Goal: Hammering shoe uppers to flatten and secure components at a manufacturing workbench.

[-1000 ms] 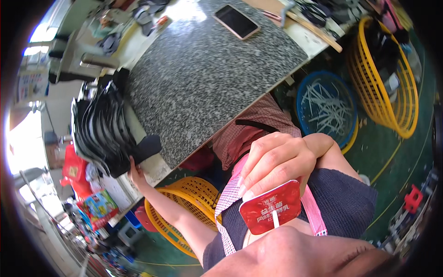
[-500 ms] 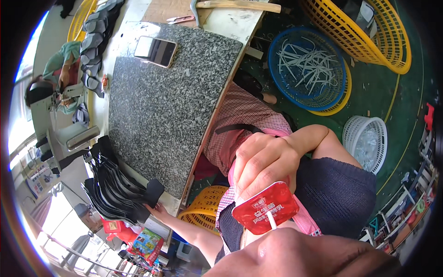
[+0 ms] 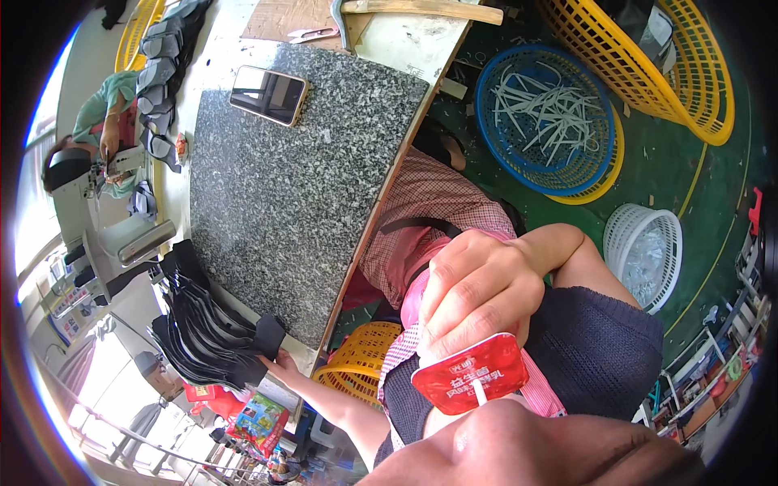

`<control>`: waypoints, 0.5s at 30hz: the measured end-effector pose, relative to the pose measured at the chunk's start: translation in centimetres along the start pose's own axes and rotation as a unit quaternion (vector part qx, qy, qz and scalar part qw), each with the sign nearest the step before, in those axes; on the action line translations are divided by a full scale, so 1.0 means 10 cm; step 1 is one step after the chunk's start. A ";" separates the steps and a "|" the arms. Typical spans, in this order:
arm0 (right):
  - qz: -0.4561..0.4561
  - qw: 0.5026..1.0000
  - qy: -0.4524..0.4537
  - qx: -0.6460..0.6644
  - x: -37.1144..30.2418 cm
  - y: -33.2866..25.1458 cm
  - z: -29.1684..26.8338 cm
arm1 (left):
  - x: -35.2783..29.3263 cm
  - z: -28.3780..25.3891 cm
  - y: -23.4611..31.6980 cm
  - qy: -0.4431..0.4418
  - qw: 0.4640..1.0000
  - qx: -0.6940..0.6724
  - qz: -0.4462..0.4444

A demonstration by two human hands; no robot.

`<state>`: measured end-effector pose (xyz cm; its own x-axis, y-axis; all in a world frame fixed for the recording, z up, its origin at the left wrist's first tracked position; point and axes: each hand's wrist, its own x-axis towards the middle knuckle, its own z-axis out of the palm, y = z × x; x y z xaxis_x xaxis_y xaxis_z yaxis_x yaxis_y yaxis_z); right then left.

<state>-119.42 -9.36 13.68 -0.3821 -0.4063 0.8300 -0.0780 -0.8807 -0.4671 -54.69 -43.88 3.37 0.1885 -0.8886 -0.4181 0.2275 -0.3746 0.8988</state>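
My right hand (image 3: 480,296) is closed around a yogurt drink cup with a red lid (image 3: 470,374). It is held up in front of my chest, and a white straw (image 3: 479,393) runs from the lid toward my mouth. The cup's body is mostly hidden by the hand and lid. My left hand (image 3: 281,369) reaches out to the left, its visible fingers stretched and apart, touching the end of a fanned stack of dark fabric pieces (image 3: 203,332). Some of its fingertips are hidden by the stack.
A phone (image 3: 269,95) lies on the speckled stone slab (image 3: 292,194). Thread snips (image 3: 314,34) and a wooden-handled tool (image 3: 421,9) lie beyond it. Blue (image 3: 486,121), yellow (image 3: 713,121) and white (image 3: 671,259) baskets stand at right. A co-worker (image 3: 109,121) sits by a sewing machine (image 3: 89,219).
The right hand and the cup have shifted slightly right, and the red lid has tipped so that its face looks narrower. The left hand stays at the stack.
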 end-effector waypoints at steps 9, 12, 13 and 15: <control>-0.001 1.000 -0.010 0.005 0.04 0.06 0.08 | -0.05 0.29 -0.21 0.000 0.998 -0.034 0.057; -0.009 1.000 -0.017 0.003 0.05 0.03 0.10 | -0.03 0.17 -0.21 -0.004 0.998 -0.034 0.057; -0.010 1.000 -0.008 0.002 0.03 0.02 0.12 | -0.01 0.15 -0.20 -0.006 0.997 -0.038 0.062; -0.013 1.000 0.002 -0.002 0.00 0.01 0.15 | 0.00 0.13 -0.22 -0.002 0.998 -0.036 0.056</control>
<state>-118.05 -9.80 14.09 -0.3828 -0.3819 0.8412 -0.0928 -0.8901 -0.4463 -56.40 -43.40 1.58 0.2119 -0.9251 -0.3151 0.2732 -0.2535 0.9280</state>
